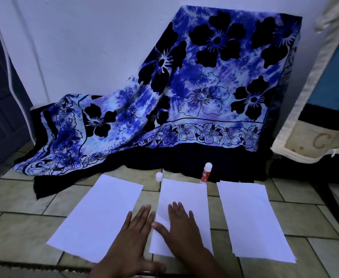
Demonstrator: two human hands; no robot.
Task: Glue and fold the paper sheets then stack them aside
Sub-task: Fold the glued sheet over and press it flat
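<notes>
Left hand (132, 237) is laid flat, fingers spread, on the left sheet (96, 215). Right hand (180, 229) is pressed flat on the folded middle sheet (184, 194). A glue stick (204, 174) is stood upright on the floor (24, 227) behind.

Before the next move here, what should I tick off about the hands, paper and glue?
1. Right hand flat on the narrow middle white paper sheet: ok.
2. Left hand flat on the wide left white sheet: ok.
3. Red-and-white glue stick upright beyond the sheets: ok.
4. Small white cap on the stick: not ok, it stands apart.
5. Glue inside the middle sheet: cannot tell.
</notes>
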